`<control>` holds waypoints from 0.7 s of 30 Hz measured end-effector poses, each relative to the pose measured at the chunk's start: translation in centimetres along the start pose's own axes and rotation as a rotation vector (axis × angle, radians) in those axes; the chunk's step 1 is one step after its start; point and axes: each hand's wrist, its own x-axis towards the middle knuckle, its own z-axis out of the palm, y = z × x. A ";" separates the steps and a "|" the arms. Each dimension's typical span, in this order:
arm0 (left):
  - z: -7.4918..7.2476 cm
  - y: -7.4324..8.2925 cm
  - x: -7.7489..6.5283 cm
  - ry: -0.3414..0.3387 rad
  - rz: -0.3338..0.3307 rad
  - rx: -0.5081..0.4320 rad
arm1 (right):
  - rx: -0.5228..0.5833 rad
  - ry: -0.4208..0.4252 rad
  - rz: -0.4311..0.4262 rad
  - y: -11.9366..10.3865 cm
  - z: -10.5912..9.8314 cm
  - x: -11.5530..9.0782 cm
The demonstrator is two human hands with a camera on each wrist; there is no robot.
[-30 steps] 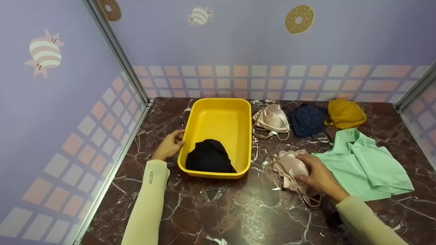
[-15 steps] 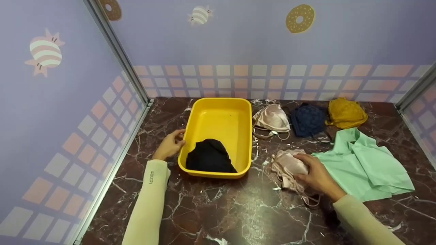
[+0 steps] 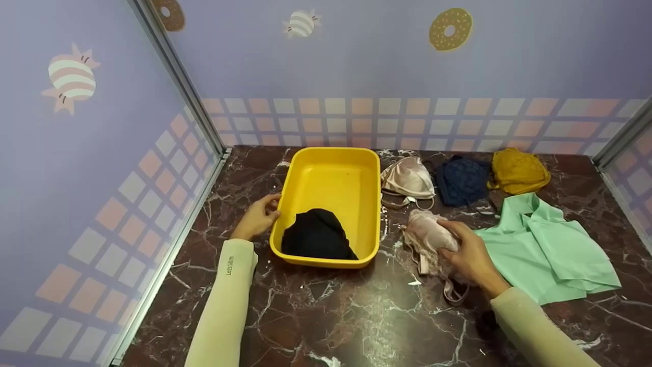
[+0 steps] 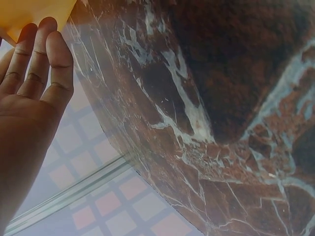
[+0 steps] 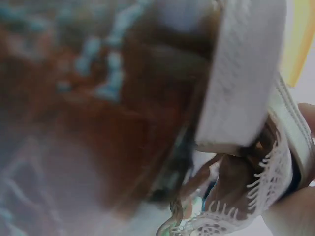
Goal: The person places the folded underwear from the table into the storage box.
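In the head view my right hand [image 3: 471, 255] grips a pale pink lace bra [image 3: 428, 232] by its cup, with straps hanging below. The right wrist view shows its lace edge [image 5: 275, 182] and a pale band close to the camera. My left hand [image 3: 259, 218] touches the outer left side of a yellow plastic bin [image 3: 326, 263]; in the left wrist view its fingers [image 4: 37, 64] lie against that side, fairly straight. A folded black garment [image 3: 318, 237] lies in the bin's near end.
Right of the bin sit a champagne satin bra [image 3: 410, 178], a navy bra [image 3: 462, 181] and a mustard bra [image 3: 519, 171] in a row. A mint green garment [image 3: 555, 250] is spread at right. Walls enclose the dark marbled table [image 3: 316, 316].
My right hand has shifted slightly left and away from me, and the pink bra has tilted up with it, its straps trailing. The left hand still touches the bin, which has barely moved.
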 end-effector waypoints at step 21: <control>0.7 0.5 0.2 0.004 -0.031 -0.006 | 0.126 0.170 -0.081 -8.2 -2.5 4.6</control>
